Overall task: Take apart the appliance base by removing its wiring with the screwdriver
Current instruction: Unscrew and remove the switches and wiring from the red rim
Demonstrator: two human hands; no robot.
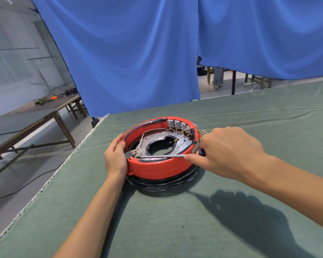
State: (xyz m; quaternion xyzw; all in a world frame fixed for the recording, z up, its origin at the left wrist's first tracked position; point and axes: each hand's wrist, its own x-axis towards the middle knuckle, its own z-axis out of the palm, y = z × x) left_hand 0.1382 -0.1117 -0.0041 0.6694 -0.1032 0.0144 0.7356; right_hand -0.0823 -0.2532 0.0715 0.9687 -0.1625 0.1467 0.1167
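The round red appliance base [157, 167] lies open side up on the green-covered table [175, 220], near its left edge and toward the far left corner, with a black ring under it. Inside are a grey metal plate with a large central hole, a row of small grey terminal blocks [179, 125] at the far rim, and thin wiring [175, 139] with gold ring lugs.

The left hand [116, 157] grips the left rim of the base, thumb over the top edge, fingers curled around the outside wall. The right hand [229, 151] holds the screwdriver [162, 156] by its dark and orange handle at the right rim. The steel shaft lies nearly level across the near part of the base, its tip at a small terminal on the left inner side, just beside the left thumb.

Blue curtains [138, 53] hang behind the far edge.
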